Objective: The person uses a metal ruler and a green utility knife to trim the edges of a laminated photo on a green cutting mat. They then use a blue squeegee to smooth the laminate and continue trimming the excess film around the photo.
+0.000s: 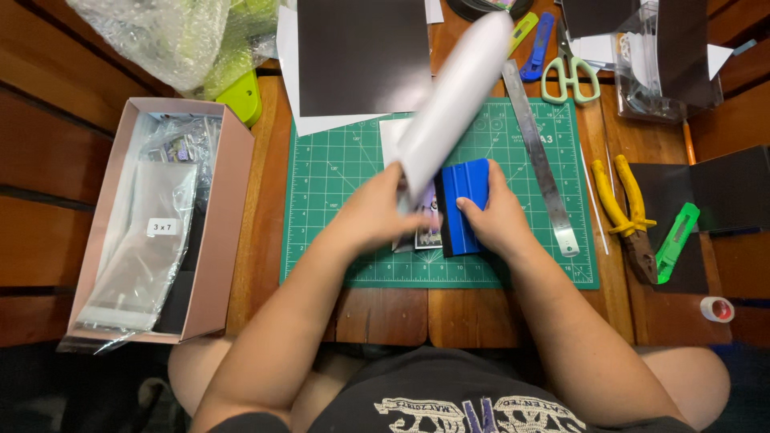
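While the left hand (377,212) pinches the light, floppy white backing sheet (453,100) by its lower edge, the right hand's (497,220) grip closes on the stiff blue squeegee (464,204) just beside, over the green cutting mat (337,172).

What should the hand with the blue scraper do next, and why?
Probably slide the blue scraper forward along the picture. The right hand presses it down there on the green mat, while the left hand lifts the white sheet up and away, baring more to smooth.
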